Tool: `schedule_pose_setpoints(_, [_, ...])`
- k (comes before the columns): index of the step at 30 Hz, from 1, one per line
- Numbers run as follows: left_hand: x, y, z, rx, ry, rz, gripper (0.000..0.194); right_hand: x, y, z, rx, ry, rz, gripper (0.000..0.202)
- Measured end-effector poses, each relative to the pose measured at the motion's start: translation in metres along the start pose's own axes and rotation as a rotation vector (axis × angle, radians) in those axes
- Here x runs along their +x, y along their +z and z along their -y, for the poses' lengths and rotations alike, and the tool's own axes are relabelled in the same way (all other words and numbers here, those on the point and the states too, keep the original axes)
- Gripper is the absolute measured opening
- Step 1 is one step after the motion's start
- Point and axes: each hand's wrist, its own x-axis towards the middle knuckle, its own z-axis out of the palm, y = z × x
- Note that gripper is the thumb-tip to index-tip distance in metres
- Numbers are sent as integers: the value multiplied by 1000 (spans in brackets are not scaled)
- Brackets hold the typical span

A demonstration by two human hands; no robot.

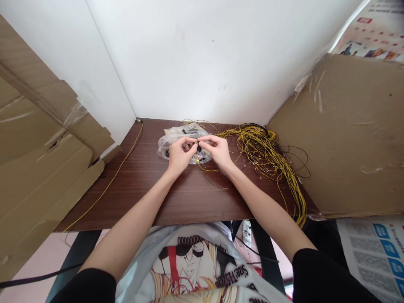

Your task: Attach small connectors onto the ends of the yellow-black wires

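My left hand [181,155] and my right hand [220,152] meet over the middle of the table, each with thumb and forefinger pinched. Between the fingertips is a small yellow-and-black piece [196,142], too small to name exactly; both hands seem to grip it. Just beneath lies a clear plastic bag [164,145] with small dark and yellow parts inside. A thin yellow wire [210,170] and a dark wire [216,185] trail on the table below the hands. To the right spreads a large tangled bundle of yellow and black wires [268,147].
The brown wooden table [132,198] backs onto a white wall [202,63]. Cardboard panels stand at left [41,155] and right [344,139]. A single yellow wire [121,165] runs along the left side. Wire ends hang over the front right edge, and small scraps lie near the bundle.
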Motion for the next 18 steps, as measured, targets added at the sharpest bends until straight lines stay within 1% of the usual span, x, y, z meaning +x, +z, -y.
schedule_pose_setpoints(4, [0, 0, 0, 6, -5, -3, 14, 0, -1, 0, -3, -5, 12, 11])
schedule_pose_setpoints(8, [0, 0, 0, 3, -12, -1, 14, -1, -1, 1, -32, -64, 24, 11])
schedule_pose_setpoints(13, [0, 0, -1, 4, 4, 9, 14, 0, -2, -1, -62, -90, 39, 14])
schedule_pose_setpoints(18, [-1, 0, 0, 17, 13, 9, 14, 0, -1, -2, -22, -62, 33, 15])
